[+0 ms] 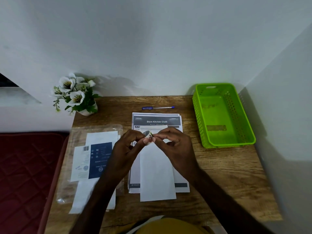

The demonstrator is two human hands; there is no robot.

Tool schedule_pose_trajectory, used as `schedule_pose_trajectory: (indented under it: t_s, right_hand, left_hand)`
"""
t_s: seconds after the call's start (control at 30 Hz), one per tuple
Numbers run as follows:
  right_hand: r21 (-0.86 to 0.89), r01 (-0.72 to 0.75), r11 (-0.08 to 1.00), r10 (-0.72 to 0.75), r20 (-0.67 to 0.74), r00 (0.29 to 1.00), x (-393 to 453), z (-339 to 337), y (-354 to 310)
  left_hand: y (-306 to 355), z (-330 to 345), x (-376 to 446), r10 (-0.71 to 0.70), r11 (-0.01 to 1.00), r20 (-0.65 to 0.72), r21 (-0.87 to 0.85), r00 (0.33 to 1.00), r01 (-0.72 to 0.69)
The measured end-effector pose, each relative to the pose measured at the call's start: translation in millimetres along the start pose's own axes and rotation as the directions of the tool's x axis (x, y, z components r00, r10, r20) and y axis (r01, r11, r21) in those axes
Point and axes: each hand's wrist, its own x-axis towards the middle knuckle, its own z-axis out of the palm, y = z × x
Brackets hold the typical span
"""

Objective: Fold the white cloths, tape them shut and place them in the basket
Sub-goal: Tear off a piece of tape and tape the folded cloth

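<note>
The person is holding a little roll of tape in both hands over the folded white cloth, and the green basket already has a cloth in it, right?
Not quite. The head view shows the green basket holds no cloth yet. The rest fits: the left hand and right hand pinch a little roll of tape over the folded white cloth.

The heading "Store Kitchen Cloth" reads in white letters across the dark banner at the top of a printed sheet [157, 121] lying on a wooden table [219, 174]. To its left, a clear plastic packet [94, 132] holds a blue-and-white label card [99, 160] bearing a barcode and lines of small print, seen upside down and too small to read. The sheet's smaller text is likewise illegible.
</note>
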Motion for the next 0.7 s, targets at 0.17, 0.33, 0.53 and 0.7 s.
schedule_pose_trajectory:
  t_s: [0.17,0.33,0.53,0.7]
  right_hand:
    - [-0.004,-0.041,0.999,0.041,-0.017,0.999,-6,3,1]
    - [-0.066,-0.058,0.996,0.055,-0.045,0.997,-9,7,-1]
    - [-0.093,-0.133,0.987,0.124,-0.088,0.988,-11,14,-4]
    - [0.019,-0.314,0.949,0.315,-0.064,0.947,-7,16,-1]
  left_hand:
    - [1,-1,-1,0.002,0.999,0.025,0.036,1.0,-0.003]
    - [-4,1,0,-0.001,1.0,0.053,0.031,0.999,-0.001]
    - [0,7,1,-0.027,0.999,0.049,-0.031,0.998,0.028]
    - [1,13,2,-0.049,0.997,0.048,-0.064,0.998,0.052]
